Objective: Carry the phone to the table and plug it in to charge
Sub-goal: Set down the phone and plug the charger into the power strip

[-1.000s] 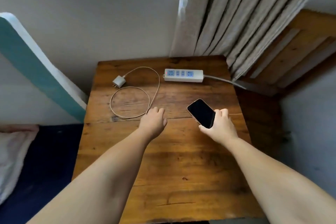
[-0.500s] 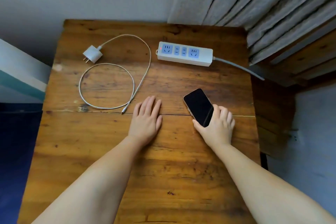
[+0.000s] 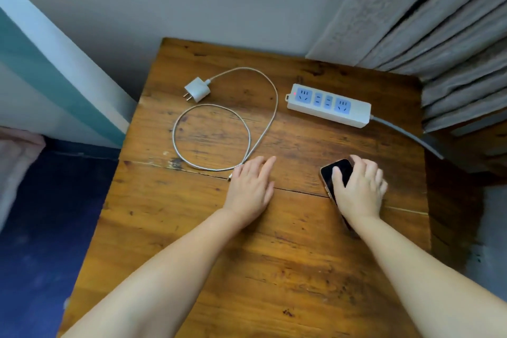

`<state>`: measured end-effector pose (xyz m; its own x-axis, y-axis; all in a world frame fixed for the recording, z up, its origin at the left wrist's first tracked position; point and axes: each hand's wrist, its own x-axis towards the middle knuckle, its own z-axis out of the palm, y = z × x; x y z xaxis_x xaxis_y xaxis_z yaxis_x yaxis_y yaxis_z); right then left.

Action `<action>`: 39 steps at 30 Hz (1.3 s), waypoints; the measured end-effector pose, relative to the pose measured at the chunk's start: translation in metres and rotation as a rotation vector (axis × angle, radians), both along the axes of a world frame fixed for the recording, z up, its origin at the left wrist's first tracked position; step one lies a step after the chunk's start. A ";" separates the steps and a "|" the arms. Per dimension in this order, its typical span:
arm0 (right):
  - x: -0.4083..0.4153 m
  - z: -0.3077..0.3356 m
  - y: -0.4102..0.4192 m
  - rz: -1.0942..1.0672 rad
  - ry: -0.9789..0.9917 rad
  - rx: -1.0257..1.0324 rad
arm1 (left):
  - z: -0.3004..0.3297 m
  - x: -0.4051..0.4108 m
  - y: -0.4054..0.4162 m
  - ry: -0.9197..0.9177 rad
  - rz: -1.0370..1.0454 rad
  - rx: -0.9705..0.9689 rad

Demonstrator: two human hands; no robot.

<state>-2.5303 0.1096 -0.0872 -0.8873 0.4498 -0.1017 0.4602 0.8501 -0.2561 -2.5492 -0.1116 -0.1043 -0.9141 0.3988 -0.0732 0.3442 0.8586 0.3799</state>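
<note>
The black phone (image 3: pixel 338 171) lies screen up on the wooden table (image 3: pixel 288 269), right of centre. My right hand (image 3: pixel 358 189) rests over its near half, thumb on the screen and fingers around its right edge. My left hand (image 3: pixel 251 189) lies flat on the table, fingers together, its fingertips beside the loose end of the white charging cable (image 3: pixel 248 129). The cable loops back to a white charger plug (image 3: pixel 197 89) lying unplugged at the far left. A white power strip (image 3: pixel 327 105) with blue sockets and a red light sits at the far right.
Grey curtains (image 3: pixel 428 22) hang over the table's far right corner, above the strip's grey cord (image 3: pixel 406 134). A wall stands behind the table. To the left are a teal-and-white panel (image 3: pixel 49 68) and dark blue bedding (image 3: pixel 44 228).
My right hand has lowered the phone flat onto the table and now covers more of it. My left hand stays flat by the cable end. The view has shifted.
</note>
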 end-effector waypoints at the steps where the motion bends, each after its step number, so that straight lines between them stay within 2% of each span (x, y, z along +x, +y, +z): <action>1: -0.017 0.003 -0.012 0.043 0.027 -0.015 | 0.003 -0.005 -0.008 0.023 0.052 -0.008; 4: -0.074 0.010 -0.054 0.201 0.106 -0.069 | 0.004 -0.026 -0.037 -0.028 0.143 -0.130; 7: -0.129 0.012 -0.103 0.378 0.137 -0.103 | -0.006 -0.038 -0.063 -0.081 0.090 -0.250; 13: -0.211 0.001 -0.172 0.731 0.116 -0.081 | -0.024 -0.032 -0.096 0.116 0.066 -0.096; 16: -0.238 -0.011 -0.197 0.894 -0.031 -0.072 | -0.032 -0.029 -0.106 0.176 0.103 -0.035; 19: -0.248 -0.023 -0.216 0.965 -0.190 -0.035 | -0.033 -0.028 -0.110 0.195 0.106 -0.018; 25: -0.245 -0.014 -0.227 0.923 -0.132 0.060 | -0.028 -0.027 -0.107 0.119 0.138 0.019; 29: -0.241 0.018 -0.206 0.785 -0.056 -0.153 | -0.017 -0.029 -0.105 0.014 0.164 0.067; 33: -0.247 0.055 -0.141 0.604 -0.210 -0.272 | -0.002 -0.035 -0.082 -0.071 0.194 0.123; 39: -0.228 0.087 -0.014 0.449 -0.344 -0.159 | -0.003 -0.034 -0.030 -0.105 0.271 0.184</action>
